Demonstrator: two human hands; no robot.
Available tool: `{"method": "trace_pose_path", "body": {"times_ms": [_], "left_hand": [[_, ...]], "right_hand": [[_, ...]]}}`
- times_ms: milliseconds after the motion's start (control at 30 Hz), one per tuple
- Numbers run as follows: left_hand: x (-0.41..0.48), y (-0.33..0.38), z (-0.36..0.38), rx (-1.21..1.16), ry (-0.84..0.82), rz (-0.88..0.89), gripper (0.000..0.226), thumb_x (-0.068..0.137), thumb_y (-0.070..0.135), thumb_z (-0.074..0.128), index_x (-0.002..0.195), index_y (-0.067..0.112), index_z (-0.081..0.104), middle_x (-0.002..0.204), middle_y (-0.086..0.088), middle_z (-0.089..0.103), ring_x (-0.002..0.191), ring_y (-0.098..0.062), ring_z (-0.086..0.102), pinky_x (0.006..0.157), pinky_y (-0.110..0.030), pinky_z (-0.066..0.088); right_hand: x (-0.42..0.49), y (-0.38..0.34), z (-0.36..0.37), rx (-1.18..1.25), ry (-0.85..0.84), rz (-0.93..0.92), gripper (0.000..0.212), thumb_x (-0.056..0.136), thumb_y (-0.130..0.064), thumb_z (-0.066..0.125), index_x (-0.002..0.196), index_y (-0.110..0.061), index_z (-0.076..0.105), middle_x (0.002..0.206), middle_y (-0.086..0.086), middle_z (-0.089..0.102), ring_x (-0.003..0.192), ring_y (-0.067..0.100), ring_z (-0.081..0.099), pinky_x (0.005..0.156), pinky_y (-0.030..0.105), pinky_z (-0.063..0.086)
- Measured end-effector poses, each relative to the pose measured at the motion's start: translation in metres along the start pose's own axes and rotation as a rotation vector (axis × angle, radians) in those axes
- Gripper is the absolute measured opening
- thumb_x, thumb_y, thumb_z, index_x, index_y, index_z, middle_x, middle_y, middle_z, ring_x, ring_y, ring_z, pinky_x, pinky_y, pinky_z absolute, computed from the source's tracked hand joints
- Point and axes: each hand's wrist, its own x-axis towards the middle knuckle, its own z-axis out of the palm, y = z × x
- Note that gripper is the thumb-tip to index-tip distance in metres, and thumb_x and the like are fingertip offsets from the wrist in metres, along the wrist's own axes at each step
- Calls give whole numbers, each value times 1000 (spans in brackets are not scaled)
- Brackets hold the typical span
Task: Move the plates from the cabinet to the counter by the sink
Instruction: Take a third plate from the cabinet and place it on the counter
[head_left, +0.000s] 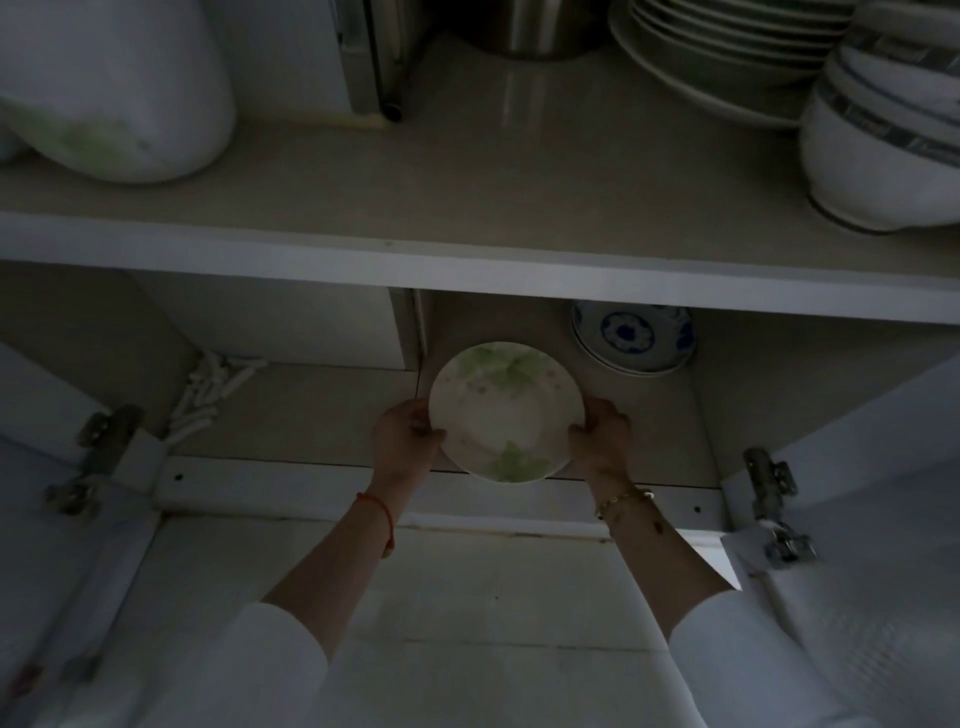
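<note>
A white plate with a green leaf pattern (506, 410) sits at the front of the cabinet's lower compartment, held at both sides. My left hand (405, 441) grips its left rim and my right hand (602, 436) grips its right rim. Behind it to the right, a small stack of blue-and-white plates (631, 338) rests on the lower shelf (649, 421), partly hidden by the shelf board above. On the upper shelf (467, 171), a stack of white plates (727, 47) stands at the far right.
Stacked blue-rimmed bowls (883, 130) stand at the right of the upper shelf, a white bag (114, 88) at the left, a metal pot (535, 26) at the back. Both cabinet doors hang open on their hinges (774, 499). White utensils (208, 395) lie at the lower left.
</note>
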Motion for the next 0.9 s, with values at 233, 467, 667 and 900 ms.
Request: {"method": "trace_pose_path", "body": {"times_ms": [233,467,667,900], "left_hand": [[-11,8,-3,-3,0,2,33,73,-6,66,102,9,64,86,-1,66,82,-16,59,73,-23,44],[-18,18,-21,-187,-147,-94,42,84,-6,65,100,31,53,117,-13,65,109,-35,66,94,-49,55],[-51,44,-47,-135,-154,-123,29,81,-19,46,94,4,59,87,-15,60,74,-26,55,65,-33,49],[-141,98,-104,-93,-103,-278,33,83,-12,56,112,3,56,104,-17,65,91,-35,65,77,-43,57]], "right_hand": [[-6,2,-1,193,14,122,40,81,6,58,120,5,63,116,25,67,111,40,60,89,37,48],[-18,-1,-10,405,71,145,16,82,15,53,91,3,59,100,26,65,96,40,61,91,52,51],[-52,-15,-35,427,49,217,26,82,12,51,73,-12,47,83,11,53,90,29,53,88,44,48],[-140,-49,-101,402,-22,338,32,84,5,49,110,-11,55,93,7,62,88,26,59,80,36,50]]}}
